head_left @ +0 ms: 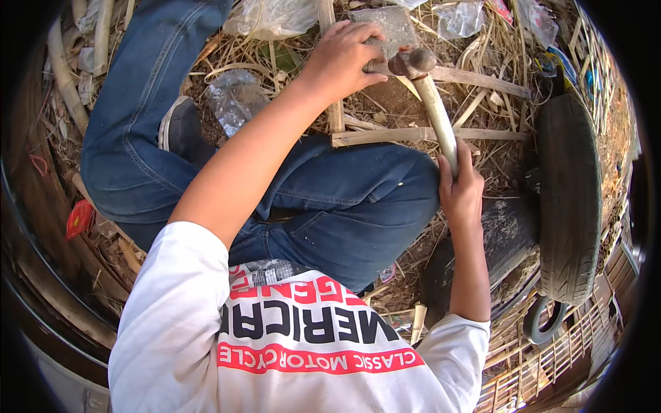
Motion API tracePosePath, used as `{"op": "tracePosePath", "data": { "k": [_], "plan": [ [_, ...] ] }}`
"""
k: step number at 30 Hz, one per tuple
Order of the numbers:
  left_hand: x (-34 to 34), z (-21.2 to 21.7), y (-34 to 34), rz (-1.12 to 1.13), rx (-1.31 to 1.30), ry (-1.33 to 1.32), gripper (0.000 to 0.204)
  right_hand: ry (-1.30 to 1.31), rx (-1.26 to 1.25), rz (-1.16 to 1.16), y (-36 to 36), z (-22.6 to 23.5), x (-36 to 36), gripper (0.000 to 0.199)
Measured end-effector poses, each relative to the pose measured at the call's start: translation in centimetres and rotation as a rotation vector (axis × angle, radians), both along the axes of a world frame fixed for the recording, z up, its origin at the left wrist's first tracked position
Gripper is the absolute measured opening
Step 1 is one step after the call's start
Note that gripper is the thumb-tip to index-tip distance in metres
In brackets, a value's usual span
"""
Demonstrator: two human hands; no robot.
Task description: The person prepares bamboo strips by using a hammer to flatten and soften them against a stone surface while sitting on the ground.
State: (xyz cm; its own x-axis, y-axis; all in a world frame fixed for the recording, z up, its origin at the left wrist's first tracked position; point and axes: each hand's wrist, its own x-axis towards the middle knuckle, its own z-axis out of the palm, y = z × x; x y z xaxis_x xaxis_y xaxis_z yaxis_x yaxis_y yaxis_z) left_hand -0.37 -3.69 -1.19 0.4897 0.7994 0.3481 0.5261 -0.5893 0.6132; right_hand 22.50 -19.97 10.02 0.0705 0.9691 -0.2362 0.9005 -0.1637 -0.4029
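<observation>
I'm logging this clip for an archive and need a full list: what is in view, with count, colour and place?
hammer: one, rusty head, pale wooden handle, upper centre
flat stone: one, grey, top centre
wooden slats: several, pale, crossed on the ground
tyre: one, black, right side
plastic bags: several, clear, among the straw
shoe: one, dark, left of centre
jeans: blue, centre
shirt: white with print, bottom
left hand: by the hammer head
right hand: gripping the hammer handle

Outdoor scrap/yard area, not a workshop floor. Bare dirt with dry straw (pixel 496 41) just beyond the hands, crumpled plastic bags (pixel 272 15) past the left hand (pixel 342 58), worn tyre (pixel 569 199) right of the right hand (pixel 460 189), bamboo slat fencing (pixel 551 358) further right.
</observation>
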Motion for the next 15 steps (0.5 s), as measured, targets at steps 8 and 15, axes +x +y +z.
{"op": "tracePosePath", "data": {
  "k": [8,15],
  "plan": [
    [-0.8,-0.3,0.2,-0.018,0.015,0.041,0.029,0.137,0.198,-0.132,-1.6,4.1,-2.1,0.035],
    [-0.6,1.5,0.1,-0.031,0.153,0.225,0.028,0.147,0.101,-0.448,-7.3,2.7,-0.5,0.033]
  ]
}}
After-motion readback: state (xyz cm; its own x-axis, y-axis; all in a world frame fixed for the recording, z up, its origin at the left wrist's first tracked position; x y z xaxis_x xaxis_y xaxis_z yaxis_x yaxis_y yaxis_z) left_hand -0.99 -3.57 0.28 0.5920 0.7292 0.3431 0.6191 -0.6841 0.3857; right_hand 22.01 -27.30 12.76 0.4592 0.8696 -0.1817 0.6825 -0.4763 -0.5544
